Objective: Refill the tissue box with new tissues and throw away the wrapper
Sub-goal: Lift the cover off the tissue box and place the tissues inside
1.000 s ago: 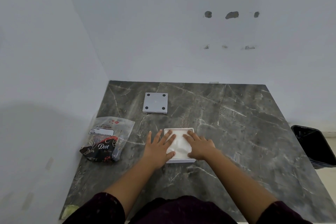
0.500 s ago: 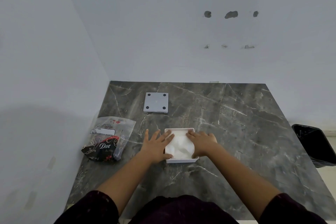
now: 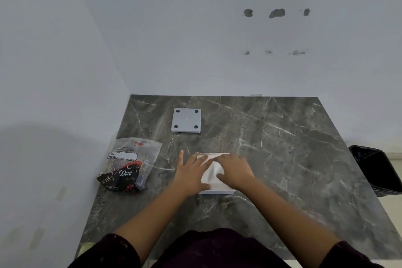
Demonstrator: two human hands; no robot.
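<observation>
Pressing the tissues [image 3: 211,173] down into the white tissue box [image 3: 217,191], near the front middle of the dark marble counter [image 3: 282,159]; left hand [image 3: 191,177] flat with fingers spread wide, gripping nothing, palm off the box's left edge and fingertips on the paper; right hand [image 3: 236,172] also flat and unclenched, over the right half of the stack. Best done with even, gentle pressure from both palms, working outward to the corners so the stack seats level below the rim (judging by the crumpled dip in the middle, not fully settled yet); worth leaving the top sheet loose for pulling through later. Grey square lid [image 3: 186,120] with four dark dots lying well apart toward the back wall, likely next to go on. Empty wrapper [image 3: 130,165] left of the box, apart from it, reading "Dove" in white script and "TISSUES" above a small label too fine to read; black bin [image 3: 374,169] off the counter's right edge for it.
</observation>
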